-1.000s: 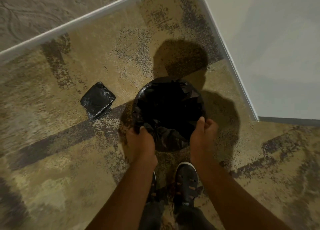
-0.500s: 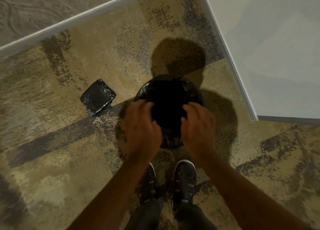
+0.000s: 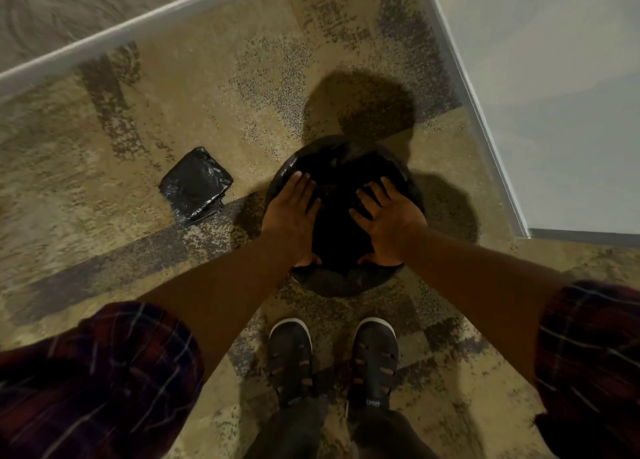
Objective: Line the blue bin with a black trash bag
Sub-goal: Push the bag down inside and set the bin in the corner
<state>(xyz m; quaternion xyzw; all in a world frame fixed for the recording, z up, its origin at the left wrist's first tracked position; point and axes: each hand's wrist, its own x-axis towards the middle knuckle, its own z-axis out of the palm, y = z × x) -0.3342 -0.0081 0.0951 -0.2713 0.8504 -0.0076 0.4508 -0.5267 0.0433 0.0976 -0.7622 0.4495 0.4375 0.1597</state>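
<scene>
1. The black trash bag (image 3: 341, 171) is seen draped over the mouth of the bin, which stands on the carpet (image 3: 194, 88) just ahead of the shoes (image 3: 375, 361); none of the blue bin itself is visible, since the film is folded down over the rim all round.
2. The left hand (image 3: 292, 221) and the right hand (image 3: 389, 221) are laid flat on the bag over the opening, one on each side. The fingers (image 3: 301, 185) are spread and released, with nothing gripped, though both thumbs are curled under at the near edge.
3. The step in hand is judged to be pressing the bag down into the bin. It is best done slowly, so that trapped air can escape and the overhang is not dragged off the rim.
4. The film is thin, glossy and crinkled, and will likely slip and bunch easily. The opening reads as round.
5. A folded square of black plastic (image 3: 195, 185), probably a spare bag, lies on the carpet well apart to the left.
6. The carpet is mottled tan with dark speckled bands; pale walls with a light baseboard (image 3: 474, 98) meet it behind.
</scene>
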